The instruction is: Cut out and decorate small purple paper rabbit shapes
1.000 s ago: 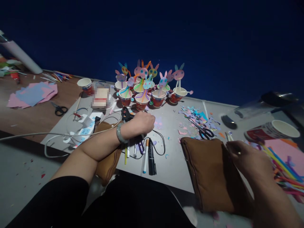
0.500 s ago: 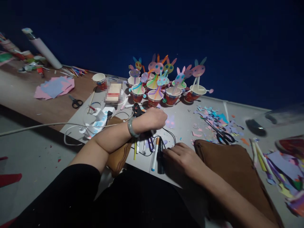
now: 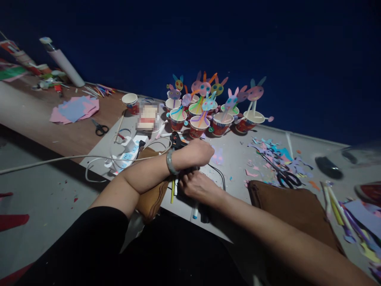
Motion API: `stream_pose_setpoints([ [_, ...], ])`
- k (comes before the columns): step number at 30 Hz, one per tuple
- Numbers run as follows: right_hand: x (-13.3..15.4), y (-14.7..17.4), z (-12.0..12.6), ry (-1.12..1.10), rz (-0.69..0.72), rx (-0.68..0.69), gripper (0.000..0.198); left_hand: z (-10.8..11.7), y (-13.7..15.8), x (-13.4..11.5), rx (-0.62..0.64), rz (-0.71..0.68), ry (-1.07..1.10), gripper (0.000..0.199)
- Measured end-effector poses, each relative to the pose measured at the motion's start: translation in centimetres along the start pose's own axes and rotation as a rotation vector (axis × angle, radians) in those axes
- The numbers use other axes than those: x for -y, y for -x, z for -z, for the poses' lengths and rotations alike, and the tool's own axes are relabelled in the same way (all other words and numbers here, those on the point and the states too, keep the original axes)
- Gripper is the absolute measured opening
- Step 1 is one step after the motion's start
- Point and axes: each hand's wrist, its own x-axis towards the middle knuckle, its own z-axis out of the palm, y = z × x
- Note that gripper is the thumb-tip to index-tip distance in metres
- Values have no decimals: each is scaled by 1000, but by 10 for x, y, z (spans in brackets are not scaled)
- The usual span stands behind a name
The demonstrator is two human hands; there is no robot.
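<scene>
My left hand (image 3: 201, 153), with a bangle on the wrist, is closed over the middle of the table. Its fingers point away, and what they hold is hidden. Just below it, my right hand (image 3: 198, 186) has its fingers curled in, and I cannot make out anything in them. Beneath the right hand, the blue end of a marker (image 3: 195, 211) shows. A yellow stick (image 3: 172, 191) lies left of that hand. Behind my left wrist is a black tool (image 3: 176, 139), partly covered. A pale purple paper piece (image 3: 218, 155) lies right of my left hand.
Paper cups (image 3: 199, 126) with paper rabbit figures stand at the back. Paper scraps and black scissors (image 3: 288, 179) lie to the right, behind a brown pouch (image 3: 293, 210). A power strip (image 3: 129, 153) with a trailing cable (image 3: 59, 162) is on the left.
My right hand has moved left and up from beside the markers to just under my left hand, and its fingers have curled in. The left hand stays closed. The view has shifted slightly.
</scene>
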Motion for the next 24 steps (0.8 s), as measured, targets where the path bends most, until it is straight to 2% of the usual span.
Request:
stream_pose_setpoints([
  [3,-3,-2,-1,34,67,-56,20,6,2,-2,-9,14,3,33],
  [6,-5,10,2,60,130,-188,22,15,4,-1,-34,60,-6,32],
  [11,7,52,17,73,159,-457,16,14,7,-1,-9,73,-29,30],
  [15,15,95,20,-10,91,-549,12,2,9,0,12,-8,-55,22],
  [17,15,116,14,-69,-5,-602,13,-2,11,1,22,-49,-52,18],
  [19,13,134,6,-197,-172,-659,14,-1,13,1,39,-61,-43,20],
  [22,11,149,-4,-438,-584,-798,10,5,13,-3,52,-77,-8,23],
  [24,12,150,-7,-631,-882,-914,10,8,10,-8,47,-159,84,31],
])
